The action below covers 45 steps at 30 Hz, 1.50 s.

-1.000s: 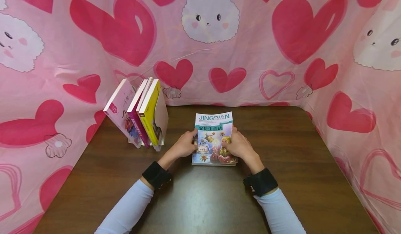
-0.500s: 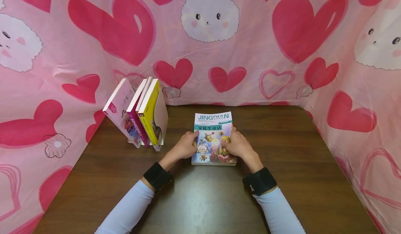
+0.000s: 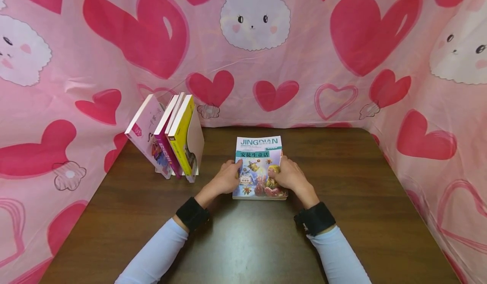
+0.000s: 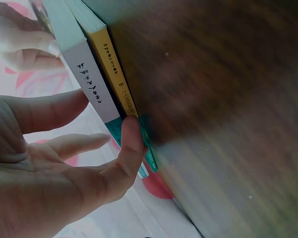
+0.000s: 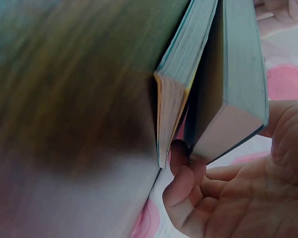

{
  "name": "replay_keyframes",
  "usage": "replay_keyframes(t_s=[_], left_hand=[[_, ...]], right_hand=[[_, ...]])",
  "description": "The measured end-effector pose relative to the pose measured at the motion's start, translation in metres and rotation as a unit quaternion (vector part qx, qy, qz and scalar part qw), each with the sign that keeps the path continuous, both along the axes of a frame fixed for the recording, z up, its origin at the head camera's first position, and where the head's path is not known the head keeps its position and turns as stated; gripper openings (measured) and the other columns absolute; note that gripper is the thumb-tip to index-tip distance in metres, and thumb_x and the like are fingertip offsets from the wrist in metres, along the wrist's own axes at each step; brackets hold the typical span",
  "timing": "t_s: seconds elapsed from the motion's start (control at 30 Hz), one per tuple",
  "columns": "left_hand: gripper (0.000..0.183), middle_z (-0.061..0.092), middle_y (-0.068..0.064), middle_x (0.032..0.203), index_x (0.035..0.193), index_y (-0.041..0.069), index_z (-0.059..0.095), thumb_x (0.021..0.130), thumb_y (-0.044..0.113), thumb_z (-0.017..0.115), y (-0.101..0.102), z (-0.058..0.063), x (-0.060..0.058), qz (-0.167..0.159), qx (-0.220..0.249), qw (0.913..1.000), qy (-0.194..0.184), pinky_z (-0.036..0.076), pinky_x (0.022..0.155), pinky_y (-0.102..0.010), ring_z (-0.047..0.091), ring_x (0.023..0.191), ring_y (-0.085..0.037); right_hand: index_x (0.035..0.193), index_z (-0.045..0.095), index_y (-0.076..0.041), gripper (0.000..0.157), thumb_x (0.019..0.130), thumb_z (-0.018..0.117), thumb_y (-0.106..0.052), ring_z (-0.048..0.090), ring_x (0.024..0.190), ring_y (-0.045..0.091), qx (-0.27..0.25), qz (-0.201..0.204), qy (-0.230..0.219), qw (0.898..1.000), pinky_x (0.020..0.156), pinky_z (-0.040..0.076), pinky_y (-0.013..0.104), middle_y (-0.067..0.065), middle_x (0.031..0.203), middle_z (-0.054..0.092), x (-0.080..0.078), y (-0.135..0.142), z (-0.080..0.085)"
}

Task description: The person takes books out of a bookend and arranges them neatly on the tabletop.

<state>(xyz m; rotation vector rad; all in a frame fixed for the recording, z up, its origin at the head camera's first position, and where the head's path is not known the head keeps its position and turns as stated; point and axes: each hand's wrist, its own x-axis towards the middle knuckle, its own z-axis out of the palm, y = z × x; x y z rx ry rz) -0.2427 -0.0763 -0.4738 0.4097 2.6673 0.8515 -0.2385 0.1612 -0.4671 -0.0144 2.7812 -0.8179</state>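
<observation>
Near the table's middle lies a thick paperback book [image 3: 258,170] with JINGDIAN printed on its illustrated cover. Beneath it is a thinner book with a yellow spine [image 4: 114,74]. My left hand [image 3: 224,179] grips the left side, thumb by the upper book's pale spine [image 4: 92,82] and one fingertip against the spines near their green ends. On the opposite side my right hand [image 3: 293,175] holds the upper book, thumb on the cover. In the right wrist view its curled fingers [image 5: 181,186] reach into a gap between the upper book's pages [image 5: 231,131] and the lower book [image 5: 174,94].
At the left stand several books in a pale bookend [image 3: 195,140]: a leaning pink book [image 3: 146,127], a purple one [image 3: 167,157] and a yellow one [image 3: 181,136]. A pink heart-print cloth [image 3: 310,64] walls the back and sides of the brown wooden table [image 3: 361,216].
Both hands keep their places at the sides of the books. Only a very slight leftward shift of the books shows; the standing books stay where they were.
</observation>
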Motion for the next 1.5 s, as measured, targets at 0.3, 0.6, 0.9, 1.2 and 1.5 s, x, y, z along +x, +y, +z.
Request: replay_keyframes(t_s=[0.3,0.6,0.9,1.2,1.5], left_hand=[[0.069,0.041,-0.031,0.155,0.159,-0.004,0.040,0.095,-0.001,0.066,0.0017,0.0017,0.0009,-0.006,-0.008,0.9999,0.004,0.038,0.113,-0.054,0.044,0.135,-0.043],[0.066,0.038,-0.030,0.158,0.159,-0.004,0.039,0.098,0.000,0.065,0.0011,0.0012,0.0041,0.001,0.003,1.0000,0.003,0.037,0.115,-0.055,0.041,0.138,-0.043],[0.066,0.035,-0.030,0.161,0.159,-0.005,0.037,0.100,0.002,0.064,0.0023,0.0009,0.0054,0.005,0.002,1.0000,0.000,0.037,0.116,-0.055,0.039,0.141,-0.044],[0.065,0.035,-0.031,0.161,0.159,-0.008,0.036,0.100,0.002,0.063,0.0020,-0.0003,0.0040,-0.001,-0.005,0.9999,0.012,0.036,0.117,-0.055,0.038,0.142,-0.045],[0.065,0.036,-0.031,0.160,0.158,-0.008,0.037,0.099,0.000,0.063,0.0021,0.0004,0.0045,0.002,-0.005,0.9999,0.011,0.036,0.116,-0.055,0.040,0.140,-0.045]], right_hand=[[0.132,0.053,0.009,0.058,0.097,0.077,-0.031,0.059,0.092,0.033,0.003,0.011,-0.001,1.000,0.078,0.048,0.044,0.018,0.104,0.061,-0.0009,0.0021,-0.0002],[0.129,0.054,0.013,0.062,0.097,0.078,-0.035,0.059,0.094,0.035,0.035,0.035,0.005,0.999,0.087,0.050,0.048,0.021,0.108,0.064,-0.0050,0.0032,0.0070],[0.140,0.046,0.013,0.068,0.100,0.074,-0.034,0.055,0.114,0.038,0.027,0.021,-0.015,0.999,0.104,0.046,0.056,0.026,0.125,0.058,-0.0048,0.0018,0.0049],[0.140,0.047,0.015,0.071,0.099,0.075,-0.036,0.053,0.108,0.038,0.027,0.013,-0.024,0.999,0.099,0.048,0.054,0.026,0.123,0.048,-0.0055,0.0017,0.0031],[0.137,0.049,0.015,0.068,0.099,0.075,-0.034,0.052,0.105,0.036,0.006,0.031,-0.023,0.999,0.092,0.047,0.050,0.022,0.115,0.052,-0.0059,0.0064,0.0028]])
